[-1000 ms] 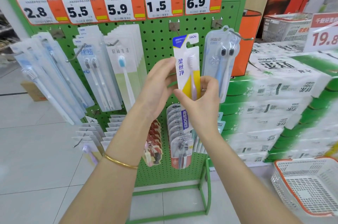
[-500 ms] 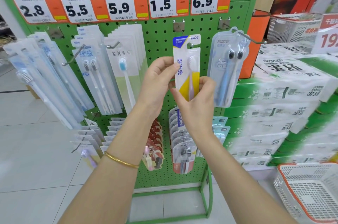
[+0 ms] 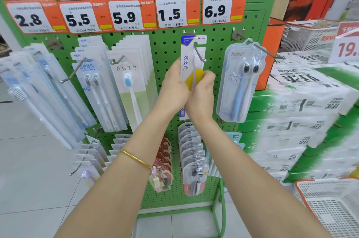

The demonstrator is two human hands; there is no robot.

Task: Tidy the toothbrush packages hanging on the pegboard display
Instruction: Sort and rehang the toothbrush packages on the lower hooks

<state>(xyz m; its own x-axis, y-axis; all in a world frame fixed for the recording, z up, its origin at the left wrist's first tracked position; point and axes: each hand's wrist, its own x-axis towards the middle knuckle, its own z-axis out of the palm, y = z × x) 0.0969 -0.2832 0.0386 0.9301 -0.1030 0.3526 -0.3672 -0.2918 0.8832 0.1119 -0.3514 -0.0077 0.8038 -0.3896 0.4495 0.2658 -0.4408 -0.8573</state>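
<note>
Your left hand (image 3: 173, 86) grips the left edge of the tall white card toothbrush package with the blue top band and yellow lower panel (image 3: 191, 57); the thumb lies on the front face and the fingers curl behind. Your right hand (image 3: 200, 94) grips the same package at its lower right edge, fingers curled round it. The two hands touch each other below the package's middle.

The package stands upright against the green perforated metal pegboard (image 3: 167, 49), in the column under the orange-and-white "1.5" price tag (image 3: 172, 13). The bare wire peg hook (image 3: 200, 55) passes through the hang slot at the package's top, and its tip projects forward in front of the card face.

Just to the right, a clear plastic blister pack holding two dark-bristled toothbrushes (image 3: 240, 82) hangs on its own peg, apart from the held package. To the left hang rows of pale toothbrush packs (image 3: 132, 82).

A thin gold bangle (image 3: 136, 159) sits on your left forearm. A white plastic mesh basket with an orange rim (image 3: 330, 208) stands at lower right.
</note>
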